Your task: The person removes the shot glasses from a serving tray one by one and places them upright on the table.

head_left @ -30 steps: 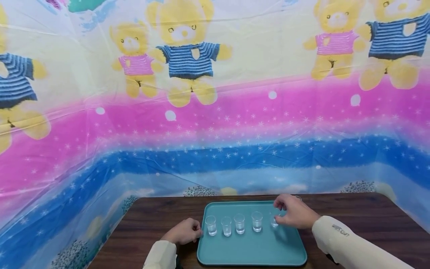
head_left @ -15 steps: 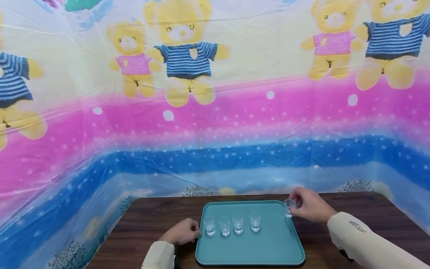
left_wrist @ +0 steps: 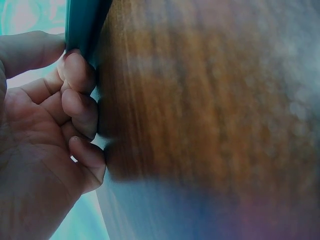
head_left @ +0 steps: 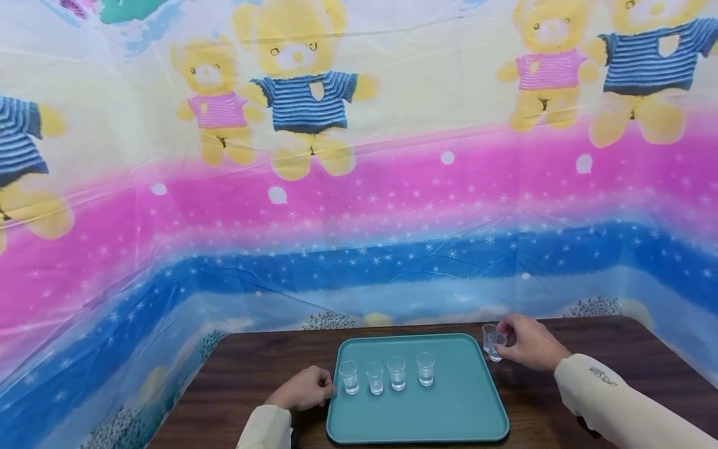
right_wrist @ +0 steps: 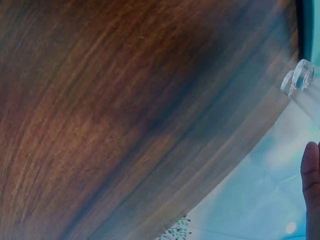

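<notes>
Between the thumb and fingers of my right hand (head_left: 530,343) is a small clear shot glass (head_left: 496,350), upright just past the right edge of the teal tray (head_left: 426,418). Right behind it, a second shot glass (head_left: 486,337) stands on the wooden table, and the two overlap in the head view. In the right wrist view, glass bases (right_wrist: 303,75) show beside the tray. My left hand (head_left: 305,388) pinches the tray's left rim (left_wrist: 82,25), thumb on top and fingers curled against the side. Several more shot glasses (head_left: 397,376) stand in a row on the tray.
The dark wooden table (head_left: 247,358) extends to both sides of the tray. Behind its far edge hangs a cloth (head_left: 359,268) printed with bears and snowflakes.
My right hand has picked up the rightmost glass from the tray and carried it right, over the rim, beside the glass on the table. My left hand has stayed at the rim.
</notes>
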### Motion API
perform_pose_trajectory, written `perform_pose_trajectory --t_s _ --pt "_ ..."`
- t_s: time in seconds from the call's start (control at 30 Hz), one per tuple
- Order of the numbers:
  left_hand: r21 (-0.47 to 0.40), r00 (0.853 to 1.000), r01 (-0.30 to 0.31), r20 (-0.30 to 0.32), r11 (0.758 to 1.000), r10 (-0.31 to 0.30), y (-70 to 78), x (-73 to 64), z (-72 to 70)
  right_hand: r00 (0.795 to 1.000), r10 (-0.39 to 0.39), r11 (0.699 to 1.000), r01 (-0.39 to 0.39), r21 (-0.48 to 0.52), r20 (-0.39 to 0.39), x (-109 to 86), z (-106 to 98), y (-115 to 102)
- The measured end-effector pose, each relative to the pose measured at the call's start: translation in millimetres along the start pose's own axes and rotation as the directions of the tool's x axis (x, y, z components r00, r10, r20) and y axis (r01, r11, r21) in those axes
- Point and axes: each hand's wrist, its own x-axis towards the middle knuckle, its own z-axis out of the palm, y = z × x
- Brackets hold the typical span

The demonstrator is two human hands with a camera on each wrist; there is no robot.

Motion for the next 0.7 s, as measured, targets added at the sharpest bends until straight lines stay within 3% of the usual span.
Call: perform_pose_trajectory --t_s 0.47,0.7 --pt "-0.024 1.000 -0.002 0.002 1.000 0.002 0.8 -1.1 1.2 0.997 0.075 0.997 -0.074 -0.030 0.028 1.4 6.9 7.3" --pt "-0.007 1.000 -0.021 -0.006 1.000 0.021 -0.6 -0.9 0.4 0.996 0.073 0.997 -0.072 -0.041 0.047 1.7 5.9 5.8"
